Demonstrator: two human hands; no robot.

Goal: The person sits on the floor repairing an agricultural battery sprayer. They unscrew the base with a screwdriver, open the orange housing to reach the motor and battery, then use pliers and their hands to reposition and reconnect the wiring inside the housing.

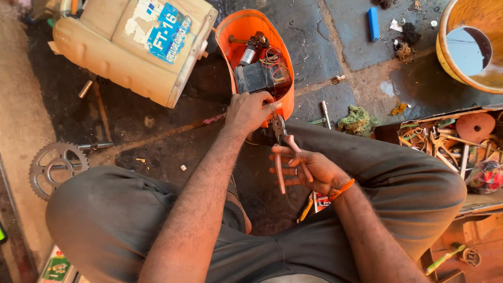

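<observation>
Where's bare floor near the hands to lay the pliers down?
Bare stone lies between the orange casing, the blue block and the green rag. More lies between the sprocket and the left hand. The box of parts is crowded. The right hand holds the pliers between the knees.

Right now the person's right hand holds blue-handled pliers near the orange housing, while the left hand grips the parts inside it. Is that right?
Not quite: the head view shows the pliers in the right hand have pink handles, not blue. The left hand does grip parts in the orange housing.
</observation>
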